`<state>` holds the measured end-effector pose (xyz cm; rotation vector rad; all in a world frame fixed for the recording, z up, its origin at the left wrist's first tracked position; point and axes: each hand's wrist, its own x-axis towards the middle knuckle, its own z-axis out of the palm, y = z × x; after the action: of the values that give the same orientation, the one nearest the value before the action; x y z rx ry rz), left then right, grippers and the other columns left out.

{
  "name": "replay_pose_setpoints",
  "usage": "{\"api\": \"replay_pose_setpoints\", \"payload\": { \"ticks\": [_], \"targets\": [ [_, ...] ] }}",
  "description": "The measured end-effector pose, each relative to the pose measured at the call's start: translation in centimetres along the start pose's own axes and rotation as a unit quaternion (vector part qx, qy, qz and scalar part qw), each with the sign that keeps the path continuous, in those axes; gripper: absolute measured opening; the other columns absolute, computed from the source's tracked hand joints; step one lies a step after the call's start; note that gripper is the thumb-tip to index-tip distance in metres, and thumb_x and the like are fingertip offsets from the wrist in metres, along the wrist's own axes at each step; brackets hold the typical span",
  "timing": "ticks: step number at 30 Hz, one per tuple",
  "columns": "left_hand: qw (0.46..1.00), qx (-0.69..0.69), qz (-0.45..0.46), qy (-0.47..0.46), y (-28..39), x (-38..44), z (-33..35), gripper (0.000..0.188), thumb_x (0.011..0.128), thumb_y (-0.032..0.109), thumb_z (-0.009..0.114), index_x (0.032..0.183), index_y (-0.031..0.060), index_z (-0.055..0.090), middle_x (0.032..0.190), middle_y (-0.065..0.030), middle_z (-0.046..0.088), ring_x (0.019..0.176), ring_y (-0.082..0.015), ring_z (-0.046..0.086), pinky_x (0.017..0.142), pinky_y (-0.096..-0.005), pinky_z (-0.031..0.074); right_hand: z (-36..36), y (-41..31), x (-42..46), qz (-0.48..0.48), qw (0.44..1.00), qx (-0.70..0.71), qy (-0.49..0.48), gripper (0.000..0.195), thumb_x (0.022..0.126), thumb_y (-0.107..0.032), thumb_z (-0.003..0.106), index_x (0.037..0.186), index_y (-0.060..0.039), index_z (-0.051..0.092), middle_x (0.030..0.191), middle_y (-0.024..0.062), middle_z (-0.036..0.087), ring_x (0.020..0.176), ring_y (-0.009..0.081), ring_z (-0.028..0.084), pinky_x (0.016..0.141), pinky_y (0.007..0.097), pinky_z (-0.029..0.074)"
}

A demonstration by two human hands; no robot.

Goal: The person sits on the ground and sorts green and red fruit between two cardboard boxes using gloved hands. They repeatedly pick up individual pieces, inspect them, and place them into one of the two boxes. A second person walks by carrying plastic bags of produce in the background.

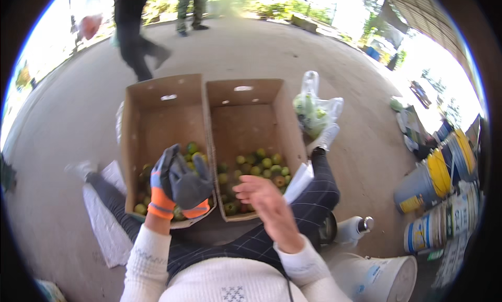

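Note:
My left hand (161, 188) wears an orange work glove with a dark grey coated palm. It holds a second glove (192, 186) of the same kind, which looks empty, over the near end of the left cardboard box (164, 117). My bare right hand (268, 208) is slightly blurred, with nothing visible in it. It hovers over the near edge of the right cardboard box (243, 119). Small round green fruits (266, 162) lie in the near half of that box. More green fruits (192, 148) show in the left box, partly hidden behind the gloves.
A plastic bag (315, 113) of green produce stands right of the boxes, beside my shoe (325, 137). Buckets (423, 180), a metal bottle (353, 228) and a white bucket (376, 274) are at right. Beyond the boxes one person (133, 31) walks and another (190, 8) stands.

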<state>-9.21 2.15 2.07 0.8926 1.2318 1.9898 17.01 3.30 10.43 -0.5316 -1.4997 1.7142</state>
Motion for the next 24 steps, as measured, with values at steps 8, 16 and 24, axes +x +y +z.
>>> {"api": "replay_pose_setpoints", "payload": {
  "ticks": [8, 16, 24],
  "targets": [
    [0.709, 0.615, 0.344, 0.001, 0.2, -0.2, 8.9, 0.039, 0.089, 0.015, 0.048, 0.12, -0.0083, 0.05, 0.123, -0.0228, 0.053, 0.115, -0.0312, 0.05, 0.102, -0.035, 0.037, 1.6, 9.6, 0.9, 0.124, 0.945, 0.287, -0.1, 0.056, 0.088, -0.035, 0.06, 0.129, -0.0013, 0.042, 0.121, 0.0032, 0.053, 0.11, 0.0085, 0.049, 0.096, 0.0268, 0.036],
    [0.996, 0.004, 0.088, 0.02, -3.4, 4.3, 0.1, 0.035, 0.094, 0.015, 0.047, 0.124, -0.0023, 0.051, 0.125, -0.0123, 0.054, 0.115, -0.0202, 0.05, 0.1, -0.032, 0.037, -1.0, 9.9, 0.0, 0.076, 0.861, 0.497, -0.076, 0.053, 0.088, -0.02, 0.059, 0.134, -0.005, 0.037, 0.119, 0.0034, 0.054, 0.105, 0.0106, 0.053, 0.09, 0.0292, 0.043],
    [0.994, -0.032, -0.035, 0.101, -6.0, 2.9, -4.5, 0.031, 0.091, 0.014, 0.055, 0.117, -0.0021, 0.057, 0.119, -0.0089, 0.058, 0.105, -0.0157, 0.055, 0.09, -0.0282, 0.044, 0.4, 11.2, 0.7, 0.126, 0.878, 0.458, 0.056, 0.027, 0.092, -0.012, 0.048, 0.116, -0.0001, 0.053, 0.101, 0.0049, 0.062, 0.084, 0.0111, 0.059, 0.075, 0.0241, 0.047]
  ]
}}
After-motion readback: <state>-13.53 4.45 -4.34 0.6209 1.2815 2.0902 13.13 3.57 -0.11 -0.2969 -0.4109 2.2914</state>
